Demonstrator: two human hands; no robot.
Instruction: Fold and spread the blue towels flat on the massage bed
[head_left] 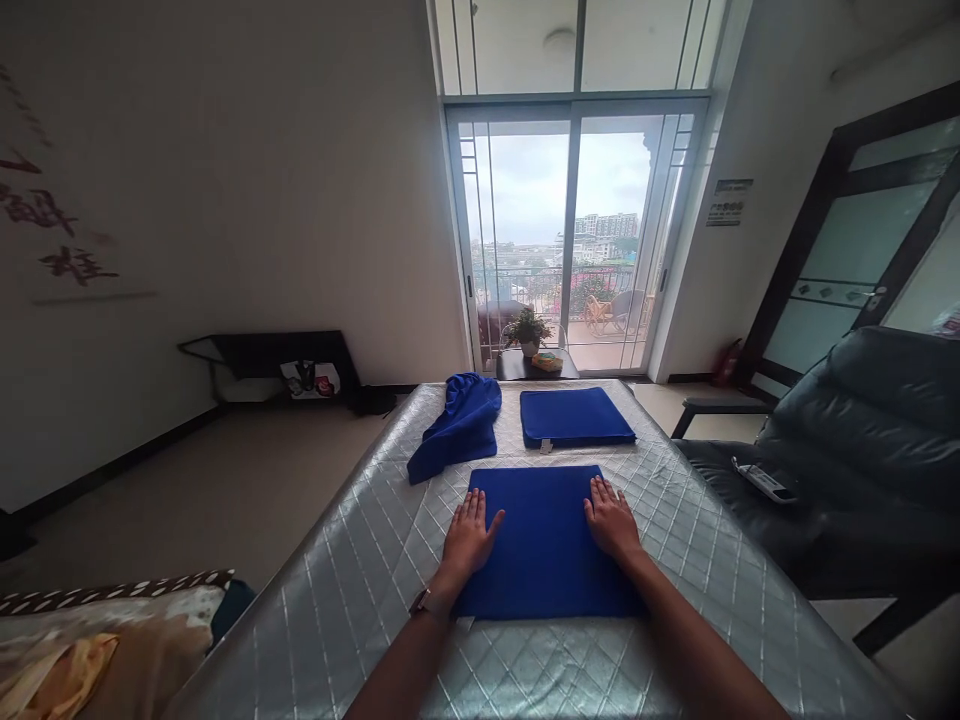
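A flat blue rectangle of folded cloth (544,560) lies in front of me on the silver quilted table cover (352,590). My left hand (469,535) rests flat along its left edge, fingers stretched forward and thumb apart. On its right edge lies my right hand (611,518), also flat and open. Beyond it, to the right, sits a second neatly folded blue cloth (576,415) with a small white tag at its near edge. A crumpled blue cloth (459,425) is at the far left of the table.
A potted plant (529,330) and a tissue pack (547,361) stand on a chair past the table's far end. To the right is a dark leather armchair (847,470) with a white device (763,481) on its seat. Patterned fabric (112,630) lies at lower left.
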